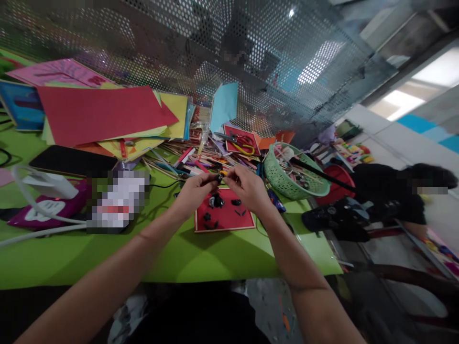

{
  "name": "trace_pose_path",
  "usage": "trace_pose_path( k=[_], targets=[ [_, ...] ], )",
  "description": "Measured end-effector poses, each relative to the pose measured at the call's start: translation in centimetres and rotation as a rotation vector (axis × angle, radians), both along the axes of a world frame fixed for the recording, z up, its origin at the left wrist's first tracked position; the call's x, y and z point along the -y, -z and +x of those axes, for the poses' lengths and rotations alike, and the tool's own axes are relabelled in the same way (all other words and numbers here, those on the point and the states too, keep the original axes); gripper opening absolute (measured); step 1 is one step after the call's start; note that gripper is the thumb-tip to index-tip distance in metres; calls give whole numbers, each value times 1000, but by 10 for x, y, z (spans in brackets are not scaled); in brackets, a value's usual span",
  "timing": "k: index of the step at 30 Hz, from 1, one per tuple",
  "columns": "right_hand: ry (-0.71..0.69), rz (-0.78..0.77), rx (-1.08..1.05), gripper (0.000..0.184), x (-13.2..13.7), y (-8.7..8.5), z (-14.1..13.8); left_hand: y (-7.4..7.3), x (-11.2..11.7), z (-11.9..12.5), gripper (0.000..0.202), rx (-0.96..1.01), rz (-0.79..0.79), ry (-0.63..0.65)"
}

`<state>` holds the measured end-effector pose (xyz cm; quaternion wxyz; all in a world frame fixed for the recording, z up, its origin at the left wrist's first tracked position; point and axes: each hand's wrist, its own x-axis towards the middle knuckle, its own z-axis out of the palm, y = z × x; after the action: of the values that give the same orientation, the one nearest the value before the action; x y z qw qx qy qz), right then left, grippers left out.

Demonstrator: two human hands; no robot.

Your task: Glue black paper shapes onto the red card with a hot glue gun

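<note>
My left hand and my right hand are both closed in a pinch, fingertips almost meeting above the far edge of a red board. Between them is a small dark piece, with a yellow-orange bit beside the right fingertips; its kind is too small to make out. The board has a pale border and lies flat on the green table. On it sit a black-and-white shape, a black oval piece, a black flower shape and thin black leaf-like slips.
Behind my hands lie many loose sticks and pens, with scissors. A green basket of tools stands right. Left are red paper sheets, a black phone and a purple pouch with cables. Another person is at far right.
</note>
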<state>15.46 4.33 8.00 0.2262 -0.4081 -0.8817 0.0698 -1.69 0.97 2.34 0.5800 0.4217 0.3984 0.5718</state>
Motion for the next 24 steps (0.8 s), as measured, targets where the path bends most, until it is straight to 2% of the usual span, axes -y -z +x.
trace_pose_path(
  k=[3,7,13,19,24],
  targets=[
    [-9,52,140,24,-6,4,-8,1,-1,-1,27,-72,57,-12],
    [-14,128,254,24,-8,6,-16,4,-2,-4,22,-308,176,-124],
    [-4,167,338,22,-11,17,-20,11,2,-2,25,-571,306,-200],
    [3,185,298,23,-10,31,-18,9,4,2,22,-561,285,-173],
    [13,157,230,21,-8,34,-18,9,5,3,21,-522,255,-156]
  ],
)
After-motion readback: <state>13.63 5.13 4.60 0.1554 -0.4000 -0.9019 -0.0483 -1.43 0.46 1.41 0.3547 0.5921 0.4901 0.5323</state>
